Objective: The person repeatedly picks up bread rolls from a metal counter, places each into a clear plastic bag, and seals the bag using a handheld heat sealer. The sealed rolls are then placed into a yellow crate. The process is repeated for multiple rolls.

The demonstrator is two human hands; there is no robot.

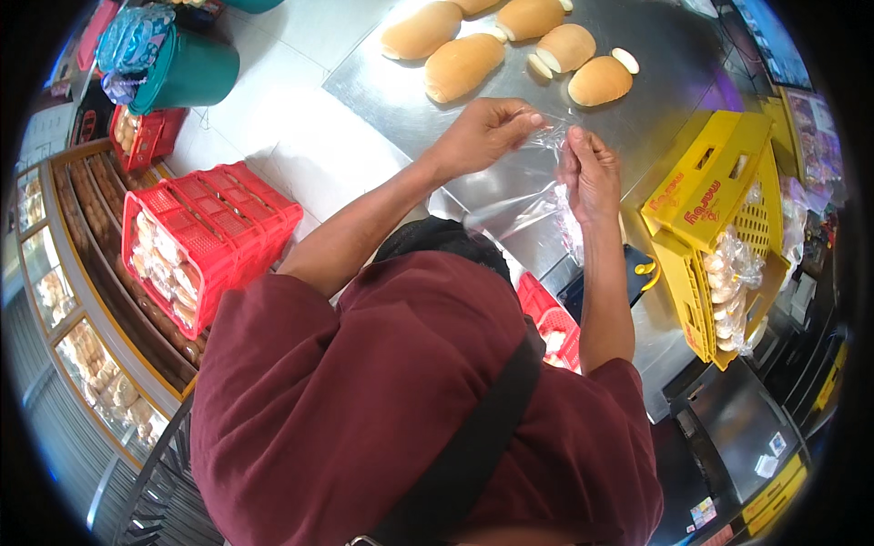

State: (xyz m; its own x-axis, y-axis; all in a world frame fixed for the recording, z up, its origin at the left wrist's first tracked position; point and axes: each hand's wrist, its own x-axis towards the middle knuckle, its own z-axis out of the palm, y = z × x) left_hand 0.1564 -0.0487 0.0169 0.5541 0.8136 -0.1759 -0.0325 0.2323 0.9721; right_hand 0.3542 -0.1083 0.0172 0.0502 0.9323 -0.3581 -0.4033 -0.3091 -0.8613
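My left hand (486,135) pinches the mouth of a clear plastic bag (515,208) between thumb and fingertips. Gripping the same bag from the other side is my right hand (593,170), its fingers curled in. The bag hangs thin and crumpled over the stainless steel table (382,95). Printed plastic (570,222) shows under my right wrist; whether it is part of this bag I cannot tell. Just beyond my hands lie several golden bread loaves, one (601,80) with a pale cut end slice (625,60) against it.
At right, yellow crates (710,181) bearing writing stand beside bagged bread (730,293). A dark phone-like object (631,266) lies near my right forearm. Red crates (212,239) of bagged bread, a display case (102,382) and a green bin (194,72) are at left.
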